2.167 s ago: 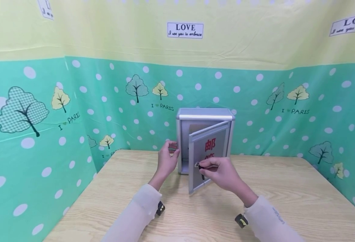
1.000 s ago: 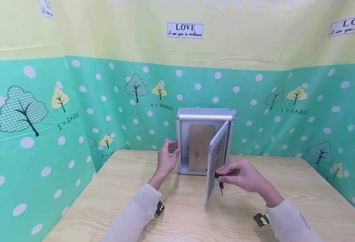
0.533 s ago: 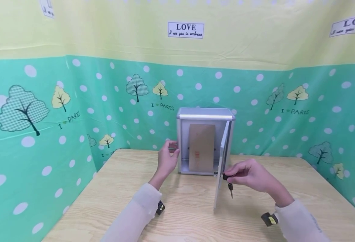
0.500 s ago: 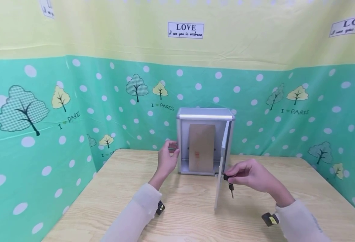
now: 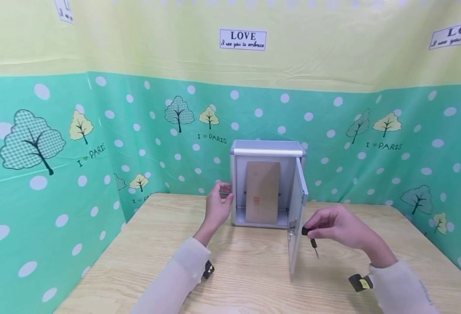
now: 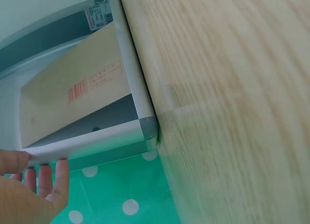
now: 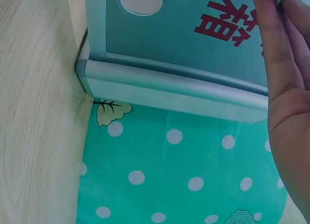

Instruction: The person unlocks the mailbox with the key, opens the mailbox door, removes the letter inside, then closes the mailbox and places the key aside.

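A grey metal mailbox [image 5: 267,147] stands on the table, its door [image 5: 298,213] swung wide to the right. Inside leans a brown envelope [image 5: 263,187] with a red barcode. My left hand [image 5: 218,207] holds the box's left side, the thumb on the front frame [image 6: 92,142] and the fingers along the side wall. My right hand [image 5: 338,226] pinches a black-headed key [image 5: 306,230] at the door's outer face; a second key [image 5: 314,246] dangles from it. Red characters [image 7: 225,23] mark the door in the right wrist view. Whether the pinched key sits in the lock is hidden.
The wooden table [image 5: 167,279] spreads around the box. Behind it hangs a green and yellow curtain [image 5: 199,170] with white dots and trees. Black wrist cameras [image 5: 360,282] sit at both sleeves.
The right hand has pulled the door by the key, rightward from partly open to wide open, uncovering the envelope and the door's inner lock. The left hand has stayed on the box.
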`<state>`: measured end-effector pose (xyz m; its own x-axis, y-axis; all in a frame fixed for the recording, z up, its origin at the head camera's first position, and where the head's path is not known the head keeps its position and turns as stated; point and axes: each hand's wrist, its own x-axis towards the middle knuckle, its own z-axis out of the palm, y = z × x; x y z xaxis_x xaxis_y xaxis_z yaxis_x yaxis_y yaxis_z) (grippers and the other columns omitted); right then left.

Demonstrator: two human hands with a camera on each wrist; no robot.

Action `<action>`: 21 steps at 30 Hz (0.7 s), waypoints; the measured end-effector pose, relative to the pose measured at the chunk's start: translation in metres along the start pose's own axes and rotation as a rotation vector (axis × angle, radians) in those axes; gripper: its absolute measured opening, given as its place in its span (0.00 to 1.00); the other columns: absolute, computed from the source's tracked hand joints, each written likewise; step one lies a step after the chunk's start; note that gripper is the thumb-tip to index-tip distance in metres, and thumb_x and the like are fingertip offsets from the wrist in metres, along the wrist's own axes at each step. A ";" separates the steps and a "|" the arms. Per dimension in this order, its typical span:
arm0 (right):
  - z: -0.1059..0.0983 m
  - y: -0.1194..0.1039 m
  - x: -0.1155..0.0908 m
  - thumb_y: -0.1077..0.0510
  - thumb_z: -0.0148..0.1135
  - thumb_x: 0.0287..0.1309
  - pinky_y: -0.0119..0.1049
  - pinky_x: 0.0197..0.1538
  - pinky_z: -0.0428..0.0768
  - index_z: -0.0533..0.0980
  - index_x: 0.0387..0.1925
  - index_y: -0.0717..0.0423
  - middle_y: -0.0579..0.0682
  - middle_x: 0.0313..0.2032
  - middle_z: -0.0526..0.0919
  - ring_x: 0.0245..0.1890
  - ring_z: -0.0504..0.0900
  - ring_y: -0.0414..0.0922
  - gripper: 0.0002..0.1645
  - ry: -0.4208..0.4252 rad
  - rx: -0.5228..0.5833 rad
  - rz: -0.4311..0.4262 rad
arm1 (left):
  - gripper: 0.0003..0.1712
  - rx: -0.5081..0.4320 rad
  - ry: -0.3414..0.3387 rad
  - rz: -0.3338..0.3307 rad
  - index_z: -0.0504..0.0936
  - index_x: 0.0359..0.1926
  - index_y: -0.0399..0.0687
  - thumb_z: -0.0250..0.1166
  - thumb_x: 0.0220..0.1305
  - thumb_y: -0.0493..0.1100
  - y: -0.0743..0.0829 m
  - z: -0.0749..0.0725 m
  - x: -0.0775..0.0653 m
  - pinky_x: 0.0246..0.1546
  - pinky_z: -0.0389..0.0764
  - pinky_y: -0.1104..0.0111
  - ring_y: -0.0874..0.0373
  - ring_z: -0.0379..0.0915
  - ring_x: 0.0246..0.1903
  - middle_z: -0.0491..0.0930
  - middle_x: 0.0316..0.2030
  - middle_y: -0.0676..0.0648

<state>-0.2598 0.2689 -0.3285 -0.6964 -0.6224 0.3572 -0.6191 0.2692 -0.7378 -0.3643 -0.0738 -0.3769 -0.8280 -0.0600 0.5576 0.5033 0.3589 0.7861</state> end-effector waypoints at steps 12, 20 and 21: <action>-0.013 0.002 -0.007 0.61 0.68 0.53 0.40 0.36 0.85 0.83 0.39 0.54 0.50 0.35 0.86 0.33 0.85 0.46 0.10 -0.016 -0.055 0.030 | 0.16 -0.004 0.002 0.002 0.73 0.50 0.43 0.63 0.60 0.32 0.002 0.000 -0.001 0.43 0.81 0.69 0.54 0.78 0.41 0.78 0.41 0.47; -0.018 0.002 -0.009 0.65 0.67 0.53 0.41 0.35 0.85 0.83 0.40 0.56 0.50 0.36 0.87 0.34 0.85 0.47 0.11 -0.034 -0.048 -0.022 | 0.17 -0.013 0.010 0.009 0.73 0.50 0.40 0.63 0.61 0.32 0.003 0.000 -0.002 0.43 0.82 0.69 0.53 0.78 0.41 0.78 0.41 0.46; -0.018 0.002 -0.008 0.65 0.67 0.53 0.41 0.35 0.85 0.83 0.40 0.56 0.50 0.36 0.87 0.34 0.85 0.47 0.11 -0.035 -0.048 -0.027 | 0.16 -0.016 0.017 0.009 0.73 0.50 0.40 0.63 0.61 0.32 0.003 0.000 -0.002 0.43 0.82 0.69 0.53 0.78 0.41 0.78 0.41 0.46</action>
<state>-0.2620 0.2881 -0.3229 -0.6667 -0.6551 0.3555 -0.6545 0.2865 -0.6997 -0.3609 -0.0721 -0.3755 -0.8193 -0.0731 0.5687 0.5143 0.3448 0.7852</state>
